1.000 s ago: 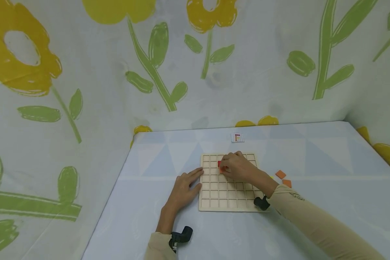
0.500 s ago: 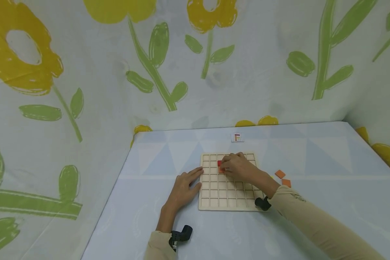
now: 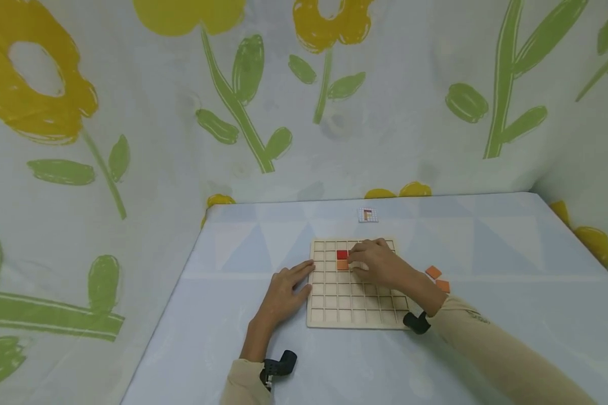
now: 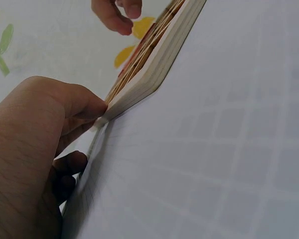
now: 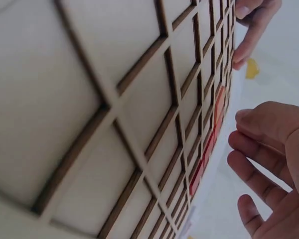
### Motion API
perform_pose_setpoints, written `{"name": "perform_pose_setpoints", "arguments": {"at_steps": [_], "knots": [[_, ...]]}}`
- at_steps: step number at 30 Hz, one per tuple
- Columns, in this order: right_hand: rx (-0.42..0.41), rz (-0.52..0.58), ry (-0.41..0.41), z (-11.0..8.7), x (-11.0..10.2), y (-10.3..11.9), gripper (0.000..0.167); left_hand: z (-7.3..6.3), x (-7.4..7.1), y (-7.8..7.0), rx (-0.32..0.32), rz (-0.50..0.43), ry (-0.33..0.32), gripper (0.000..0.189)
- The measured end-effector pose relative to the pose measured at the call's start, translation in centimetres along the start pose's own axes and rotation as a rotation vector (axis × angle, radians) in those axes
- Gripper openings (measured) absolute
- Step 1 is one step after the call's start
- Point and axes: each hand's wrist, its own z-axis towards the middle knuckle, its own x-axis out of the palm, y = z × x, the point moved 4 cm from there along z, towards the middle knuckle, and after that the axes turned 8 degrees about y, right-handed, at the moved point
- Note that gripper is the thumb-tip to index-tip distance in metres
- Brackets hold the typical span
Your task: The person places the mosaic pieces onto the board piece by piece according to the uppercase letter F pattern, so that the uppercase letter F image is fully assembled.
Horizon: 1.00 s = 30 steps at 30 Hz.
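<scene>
A wooden grid board [image 3: 329, 316] lies on the table. In its upper part, a red tile [image 3: 342, 255] sits in a square directly above an orange tile [image 3: 342, 265]. My right hand [image 3: 380, 264] hovers just right of these tiles. In the right wrist view its fingers [image 5: 259, 149] are loosely bent, apart from the board, with nothing between them. More red tile surface [image 5: 196, 178] shows there, which the hand covers in the head view. At the board's left edge, my left hand [image 3: 282, 295] rests extended fingers and thumb against the rim.
Two loose orange tiles, one upper [image 3: 433, 272] and one lower [image 3: 443, 286], lie on the table right of the board. Behind the board is a small printed pattern card [image 3: 367, 215]. A flower-printed cloth wall [image 3: 385, 140] stands beyond the table's back edge.
My right hand has let go of the orange tile and shifted slightly right, uncovering it and the red one. The left hand keeps its place at the board's edge.
</scene>
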Motion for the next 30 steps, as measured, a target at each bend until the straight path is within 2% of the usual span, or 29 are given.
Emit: {"name": "perform_pose_setpoints", "arguments": {"at_steps": [20, 30], "knots": [[0.104, 0.07, -0.048, -6.1, -2.3, -2.4, 0.022, -0.2, -0.1, 0.2, 0.01, 0.014, -0.022, 0.048], [0.116, 0.029, -0.085, -8.6, -2.9, -2.6, 0.022, 0.0, -0.1, -0.1, 0.016, -0.017, -0.006, 0.047]]}}
